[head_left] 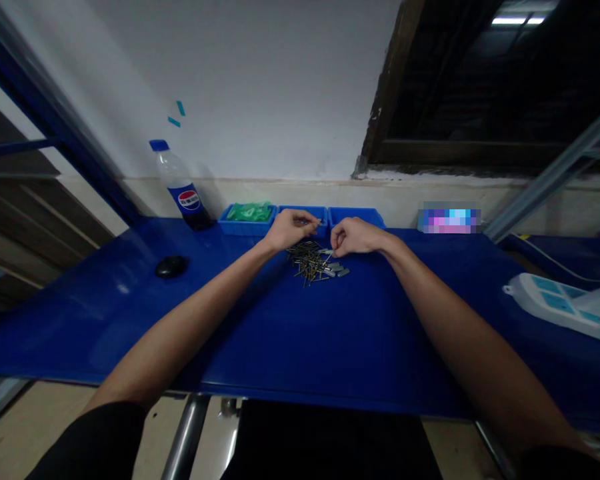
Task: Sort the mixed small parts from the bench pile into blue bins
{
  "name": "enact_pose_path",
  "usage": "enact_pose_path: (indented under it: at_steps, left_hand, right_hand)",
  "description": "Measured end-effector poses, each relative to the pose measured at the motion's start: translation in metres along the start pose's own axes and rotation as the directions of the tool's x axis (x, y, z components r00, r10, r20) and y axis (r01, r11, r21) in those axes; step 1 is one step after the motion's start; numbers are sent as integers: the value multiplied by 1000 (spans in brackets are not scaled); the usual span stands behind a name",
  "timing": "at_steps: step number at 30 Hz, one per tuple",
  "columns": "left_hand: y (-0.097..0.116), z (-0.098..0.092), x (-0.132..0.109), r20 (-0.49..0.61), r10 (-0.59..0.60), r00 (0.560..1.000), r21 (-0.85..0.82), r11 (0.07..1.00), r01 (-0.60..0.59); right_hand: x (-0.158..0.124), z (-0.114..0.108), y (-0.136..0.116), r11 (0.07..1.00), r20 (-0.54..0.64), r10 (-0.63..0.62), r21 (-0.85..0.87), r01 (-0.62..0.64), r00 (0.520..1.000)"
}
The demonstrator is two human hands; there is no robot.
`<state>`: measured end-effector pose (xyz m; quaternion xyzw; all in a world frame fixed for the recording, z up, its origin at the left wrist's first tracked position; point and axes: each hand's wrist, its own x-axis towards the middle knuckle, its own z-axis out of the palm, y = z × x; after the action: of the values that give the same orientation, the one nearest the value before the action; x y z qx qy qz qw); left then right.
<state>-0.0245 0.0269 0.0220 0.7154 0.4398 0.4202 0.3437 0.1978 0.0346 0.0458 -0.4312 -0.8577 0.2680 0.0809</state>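
A pile of thin metal pieces that look like screws [309, 261] lies on the blue table. Several small grey oblong pieces [343, 272] sit at its right side. My left hand [293, 229] is over the front of the middle blue bin [324, 231], fingertips pinched together on something too small to make out. To the right of the pile, my right hand [356, 237] is closed in a pinch, low by the grey pieces and in front of the right blue bin [365, 215]. What its fingers hold is hidden.
A left blue bin [240, 229] holds green plastic packets [250, 212]. Left of it stands a cola bottle [185, 193], with a black mouse [171, 267] nearer me. At the right are a blurred-out box [449, 219] and a white case with blue panels [560, 303]. A wall borders the table [300, 347].
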Motion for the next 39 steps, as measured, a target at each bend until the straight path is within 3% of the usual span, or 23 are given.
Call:
enact_pose_path:
  at_steps: [4,8,12,16,20,22,25,28,33,39]
  left_hand:
    - [0,-1,0,21,14,1000,14,1000,-15]
    - [0,0,-2,114,46,992,17,999,-48]
    - [3,1,-4,189,20,982,-100,995,-1]
    - [8,0,-7,185,-38,982,-232,969,81]
    - [8,-1,-6,105,-96,990,-274,954,122]
    - [5,-2,-4,20,-125,992,-272,954,126]
    - [-3,-5,0,-126,-118,985,-189,978,93]
    - [-9,-7,3,-189,-65,980,-72,996,52]
    - [-9,-3,3,-102,-49,994,-103,994,38]
    - [-5,3,1,-7,-19,1000,-76,997,18]
  right_hand:
    - [-1,-6,-2,989,-69,-47,137,56,997]
    - [0,-7,-5,961,-179,-79,249,123,981]
    - [3,-4,-5,933,-275,-118,299,201,954]
    - [4,-3,-5,934,-325,-98,296,199,941]
    - [3,-5,-3,957,-335,-72,242,159,940]
    - [1,-8,0,984,-286,-45,152,92,957]
    - [-6,-15,2,999,-51,41,26,-40,998]
    - [-14,-19,0,986,211,147,46,-160,966]
    - [-20,-17,-4,954,334,224,116,-276,916]
    - [-13,-7,-5,948,419,214,129,-291,883]
